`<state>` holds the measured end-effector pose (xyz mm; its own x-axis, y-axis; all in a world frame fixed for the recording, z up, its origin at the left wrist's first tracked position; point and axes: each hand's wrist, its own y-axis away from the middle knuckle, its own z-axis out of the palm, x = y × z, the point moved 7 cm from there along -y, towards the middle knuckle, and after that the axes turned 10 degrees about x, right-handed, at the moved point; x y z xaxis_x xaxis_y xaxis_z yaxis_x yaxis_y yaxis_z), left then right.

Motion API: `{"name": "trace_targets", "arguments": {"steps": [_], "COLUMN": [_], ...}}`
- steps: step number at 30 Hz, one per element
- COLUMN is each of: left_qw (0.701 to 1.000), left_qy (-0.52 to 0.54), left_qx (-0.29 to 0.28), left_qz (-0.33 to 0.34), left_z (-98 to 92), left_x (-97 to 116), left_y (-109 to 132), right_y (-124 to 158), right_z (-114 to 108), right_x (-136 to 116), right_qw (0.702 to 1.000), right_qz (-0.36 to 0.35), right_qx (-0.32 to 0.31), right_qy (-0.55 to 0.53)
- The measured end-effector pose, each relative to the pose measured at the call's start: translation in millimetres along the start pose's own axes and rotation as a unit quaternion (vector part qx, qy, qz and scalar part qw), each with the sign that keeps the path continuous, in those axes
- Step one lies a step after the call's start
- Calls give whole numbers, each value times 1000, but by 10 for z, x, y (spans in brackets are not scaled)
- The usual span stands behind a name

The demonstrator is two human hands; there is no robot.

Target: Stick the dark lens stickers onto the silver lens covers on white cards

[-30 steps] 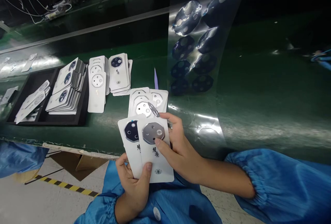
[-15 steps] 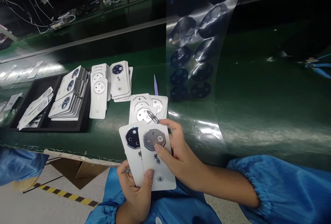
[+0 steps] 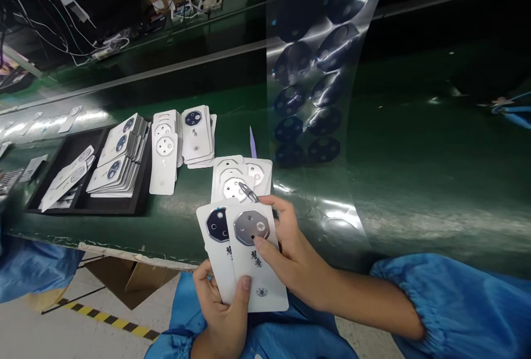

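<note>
left hand [image 3: 224, 312] gripping white panel [image 3: 269, 277], grey silver-rimmed octagon [image 3: 248, 227], black characters [image 3: 256, 258]

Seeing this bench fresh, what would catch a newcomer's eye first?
Two white cards overlap in the left hand, with the right hand at the front one's gray octagon. Beyond them lie dark octagons on a clear sheet. Farther left, a black tray holds stacked cards.

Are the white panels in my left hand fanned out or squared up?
Fanned out: the gray-disc panel lies over the dark-disc panel, shifted right, with the latter's left side exposed.
</note>
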<state>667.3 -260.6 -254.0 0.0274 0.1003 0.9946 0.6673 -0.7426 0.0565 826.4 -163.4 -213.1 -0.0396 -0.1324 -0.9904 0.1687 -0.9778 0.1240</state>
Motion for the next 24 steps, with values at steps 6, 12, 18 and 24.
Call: {"name": "trace_targets", "arguments": {"steps": [6, 12, 18, 24], "left_qw": [1000, 1000, 999, 999], "left_qy": [-1, 1, 2, -7], "left_qx": [-6, -21, -37, -27], "left_qz": [3, -2, 2, 16], "left_z": [-37, -20, -11, -25], "left_x": [-96, -96, -96, -79], "left_y": [-13, 9, 4, -17], "right_y": [7, 9, 0, -4], "right_z": [-3, 0, -5, 10], "right_x": [17, 18, 27, -1], "right_qw": [1000, 1000, 999, 1000], "right_qz": [26, 19, 24, 25], "right_qx": [-3, -5, -5, -10], "right_qy": [5, 12, 21, 7]}}
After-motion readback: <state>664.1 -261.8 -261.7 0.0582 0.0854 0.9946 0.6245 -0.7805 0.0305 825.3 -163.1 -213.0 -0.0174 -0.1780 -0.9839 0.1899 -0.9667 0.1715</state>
